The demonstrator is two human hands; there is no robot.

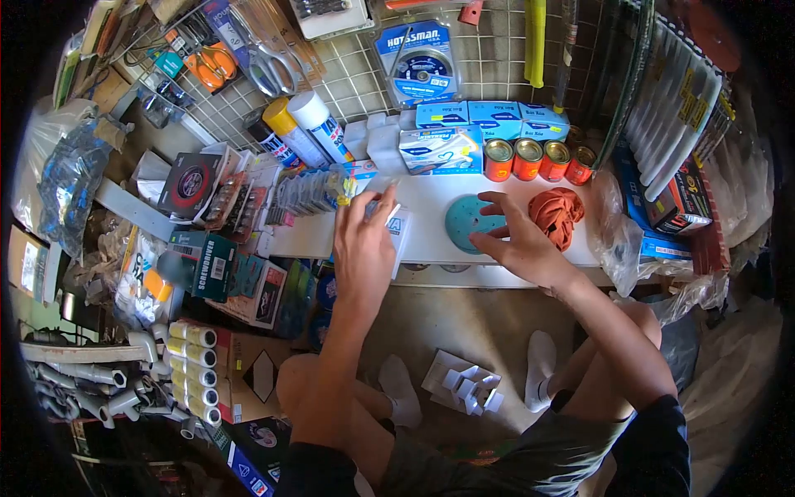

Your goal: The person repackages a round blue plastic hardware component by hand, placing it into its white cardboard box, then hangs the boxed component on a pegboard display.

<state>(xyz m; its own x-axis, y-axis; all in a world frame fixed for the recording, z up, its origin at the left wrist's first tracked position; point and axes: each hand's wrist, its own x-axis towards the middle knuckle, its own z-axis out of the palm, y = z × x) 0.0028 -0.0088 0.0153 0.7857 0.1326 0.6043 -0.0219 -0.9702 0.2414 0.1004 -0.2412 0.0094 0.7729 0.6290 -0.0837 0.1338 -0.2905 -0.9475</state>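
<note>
My left hand (364, 244) is raised above the left part of the white shelf, fingers bent and a little apart, with nothing clearly held. Beside it lies a white box with blue letters (401, 235), partly hidden by the hand. My right hand (515, 242) hovers at the edge of a round teal disc (464, 225), thumb and fingers apart and empty. Whether its fingertips touch the disc, I cannot tell. Just right of that hand sits a crumpled orange-red cloth (557, 217). Several small red cans (527, 160) stand in a row behind the cloth.
Blue-and-white boxes (440, 151) and spray cans (319, 124) line the back, below a wire grid with hanging tools. Packaged goods crowd the left. Plastic bags (617, 224) and boxes stand at the right. A white folded piece (464, 383) lies on the floor between the feet.
</note>
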